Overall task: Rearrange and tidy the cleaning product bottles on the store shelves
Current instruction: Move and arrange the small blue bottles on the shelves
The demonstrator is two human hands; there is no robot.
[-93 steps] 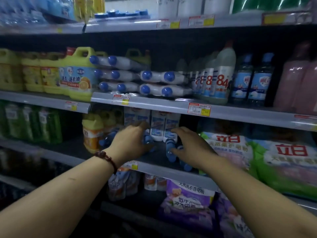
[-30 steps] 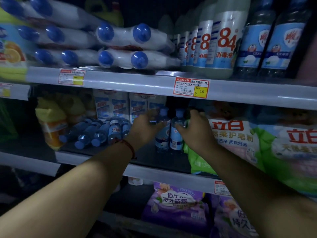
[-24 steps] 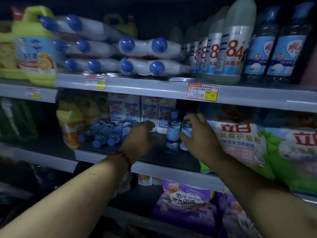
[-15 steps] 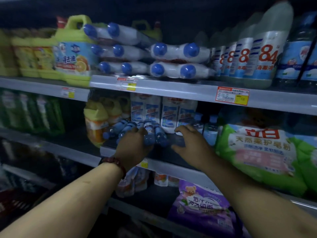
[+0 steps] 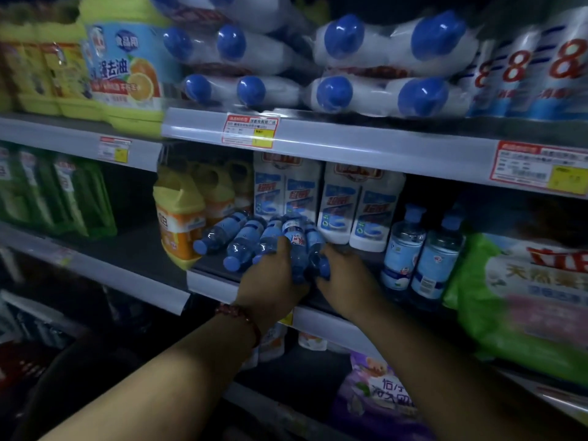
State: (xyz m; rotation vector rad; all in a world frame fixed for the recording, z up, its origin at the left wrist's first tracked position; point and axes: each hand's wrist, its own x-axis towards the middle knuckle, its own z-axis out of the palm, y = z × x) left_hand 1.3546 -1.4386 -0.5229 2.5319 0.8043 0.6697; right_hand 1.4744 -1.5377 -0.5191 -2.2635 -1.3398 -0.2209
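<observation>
Left hand and right hand now grip bottles lying on shelf.

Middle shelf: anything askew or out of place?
Yes: the small blue-capped bottles lie on their sides, caps outward, with the left hand and right hand on them, while two matching bottles beside them stand upright.

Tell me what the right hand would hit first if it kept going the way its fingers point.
The right hand would meet the small lying bottles at once; its fingers seem to be touching them. Depth is unclear.
</observation>
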